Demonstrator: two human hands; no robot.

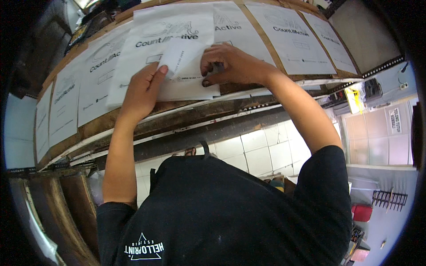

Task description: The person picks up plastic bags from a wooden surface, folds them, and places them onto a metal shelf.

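the person leans over a long wooden counter (186,117) where white printed sheets lie side by side in a row, and both hands are busy with the one sheet (173,53) straight ahead of them. it looks set there, in the middle of the row, so both arms can reach it evenly. a lower part of that sheet is turned up into a small folded flap (179,60), standing tilted off the sheet between the two hands. the left hand (142,91) rests on the sheet's lower left part, fingers pressed together and laid nearly flat, thumb tip touching the left edge of the flap; it seems to steady the paper so it cannot slide on the counter. the right hand (230,66) sits on the sheet's right side, fingers (208,71) curled and bunched down onto the paper just beside the flap's right edge, apparently pinning or creasing it; whether they pinch the flap's edge i cannot tell. so the flap lies between the thumb of one hand and the curled fingertips of the other, touching the first and at least very near the second. left of this sheet, neighbouring sheets (95,66) overlap slightly; to the right of it, further sheets (295,40) lie flat and untouched, well apart from either hand. the counter's worn front edge runs just below the sheet.
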